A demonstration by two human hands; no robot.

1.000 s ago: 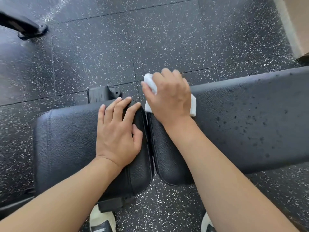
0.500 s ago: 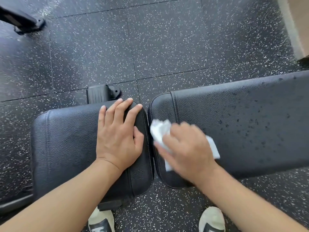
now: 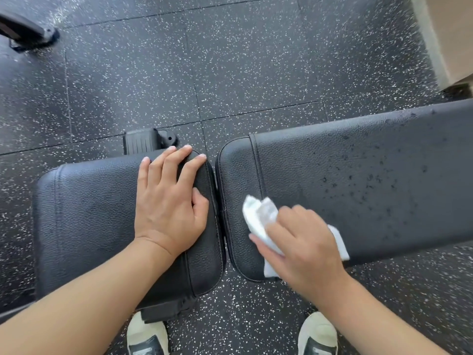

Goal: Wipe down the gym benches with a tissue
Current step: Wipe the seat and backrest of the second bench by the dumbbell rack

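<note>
My left hand (image 3: 170, 206) lies flat on the seat pad (image 3: 89, 221), fingers straight and slightly spread toward twelve o'clock. My right hand (image 3: 304, 249) presses the white tissue (image 3: 257, 219) onto the back pad (image 3: 358, 180) at its near end — fingers curled over the wad. Dark droplets speckle that pad out at three o'clock — beyond the tissue.

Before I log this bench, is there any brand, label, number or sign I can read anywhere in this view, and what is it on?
None: no readable text anywhere in the head view.
Seat pad and back pad: plain black, no label or tag showing.
Shoes: dark markings, no letters legible.
Black foot of the frame: ribbed, unmarked.
Tissue: blank white.
</note>
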